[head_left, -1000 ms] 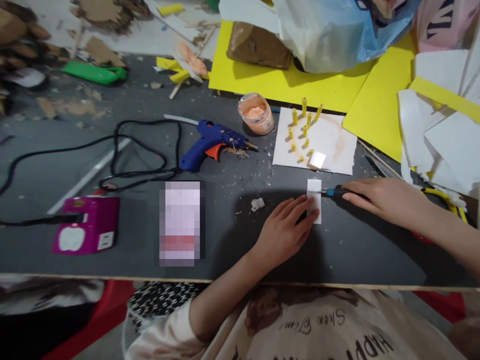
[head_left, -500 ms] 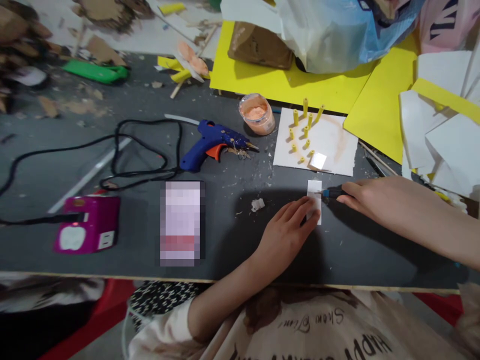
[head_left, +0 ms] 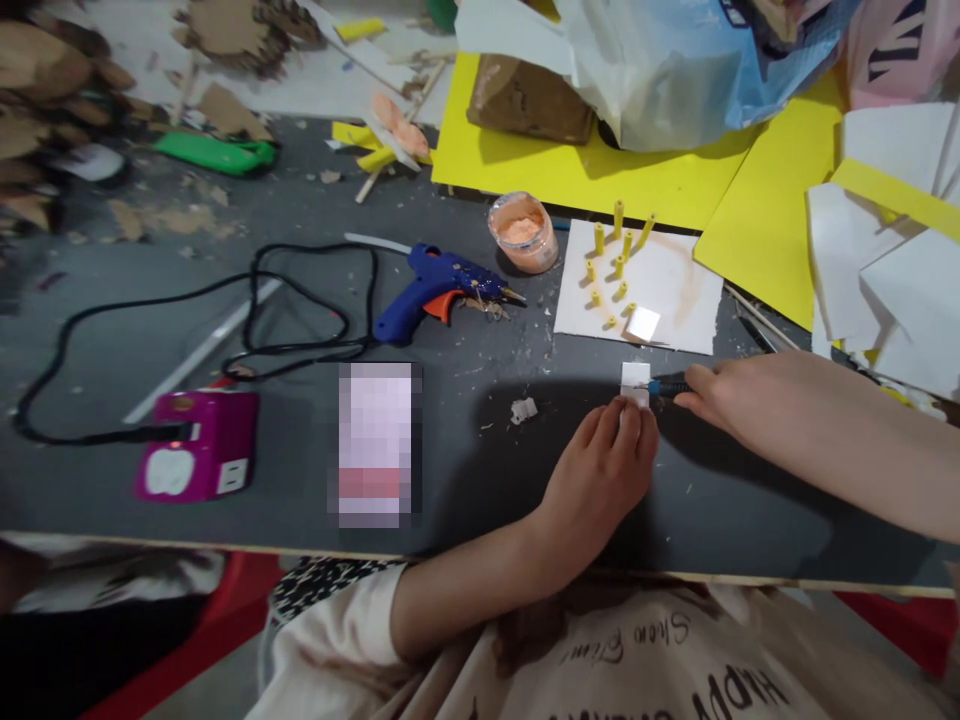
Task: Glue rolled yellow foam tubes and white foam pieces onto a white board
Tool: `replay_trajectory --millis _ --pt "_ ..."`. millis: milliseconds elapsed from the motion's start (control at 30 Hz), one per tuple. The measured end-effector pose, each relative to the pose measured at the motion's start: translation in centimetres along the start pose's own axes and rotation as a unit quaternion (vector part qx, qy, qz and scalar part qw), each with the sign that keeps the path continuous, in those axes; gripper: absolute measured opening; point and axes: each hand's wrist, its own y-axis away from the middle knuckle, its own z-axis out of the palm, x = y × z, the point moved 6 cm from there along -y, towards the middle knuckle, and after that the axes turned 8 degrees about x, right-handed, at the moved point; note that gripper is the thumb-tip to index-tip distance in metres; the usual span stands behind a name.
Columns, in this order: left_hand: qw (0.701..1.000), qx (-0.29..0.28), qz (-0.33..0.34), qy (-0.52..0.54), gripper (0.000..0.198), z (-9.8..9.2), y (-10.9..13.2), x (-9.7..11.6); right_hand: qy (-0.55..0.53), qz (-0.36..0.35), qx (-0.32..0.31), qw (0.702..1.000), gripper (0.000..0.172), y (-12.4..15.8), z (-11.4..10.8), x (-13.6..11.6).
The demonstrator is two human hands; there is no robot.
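A small white strip that looks like card or foam board lies on the dark table. Its lower part is covered by my left hand, whose fingers are bunched together and press it down. My right hand is closed around a thin craft knife with a black and blue handle. The knife's tip lies across the strip, just above my left fingertips. Behind both hands is a white board with several upright yellow sticks and a small white square on it.
Left of the board stand a tub of peach-coloured paste and a blue glue gun. A magenta power box, black cord and blurred phone lie further left. Yellow sheets and a plastic bag fill the back.
My left fingers have drawn closer together and cover more of the strip's lower end. The knife stays on the strip in my right hand. The whole view has shifted slightly.
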Motion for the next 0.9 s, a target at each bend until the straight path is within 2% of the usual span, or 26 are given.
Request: replay_trajectory --millis 167,567,767,900 --pt "0.999 -0.007 0.003 -0.035 0.032 -0.1 -0.5 0.6 -0.013 0.016 -0.017 1.000 0.027 0.0 0.5 0.3" --pt "0.999 -0.020 0.010 -0.035 0.035 -0.2 -0.6 0.5 -0.009 0.032 -0.053 0.998 0.032 0.9 1.1 0.7" --pt "1.000 -0.005 0.007 -0.024 0.033 -0.1 -0.4 0.5 0.010 0.034 -0.013 0.999 0.031 1.7 1.7 1.3" --pt "0.999 -0.017 0.015 -0.023 0.032 0.0 -0.4 0.5 0.009 0.024 0.003 1.000 0.029 2.2 2.1 1.6"
